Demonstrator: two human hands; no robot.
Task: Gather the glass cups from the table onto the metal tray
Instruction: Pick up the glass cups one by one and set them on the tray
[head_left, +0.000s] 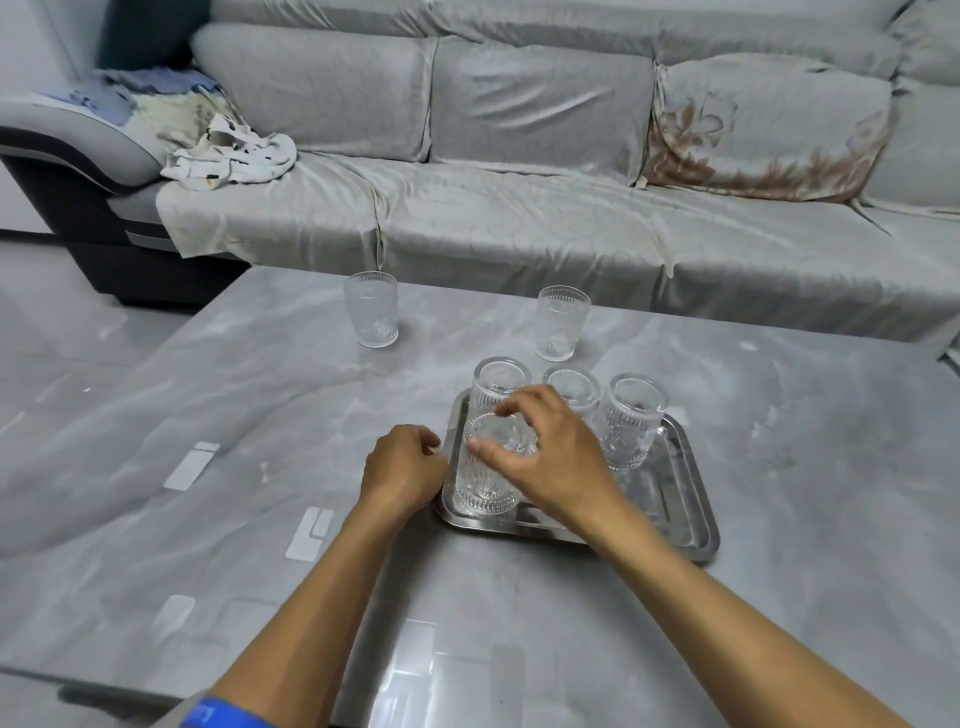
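A metal tray (691, 499) lies on the grey table and holds several ribbed glass cups. Three stand along its far edge: a left cup (500, 382), a middle cup (574, 389) partly hidden by my hand, and a right cup (631, 421). A fourth cup (488, 483) stands at the tray's near left corner, and my right hand (550, 452) grips its rim from above. My left hand (402, 467) rests curled against the tray's left edge. Two more cups stand on the table beyond the tray, one far left (371, 308) and one far right (561, 322).
The grey marble-pattern table (260, 415) stretches out to the left and right of the tray. A sofa with a grey cover (519, 208) runs behind the table, with crumpled cloths (228, 156) on its left end.
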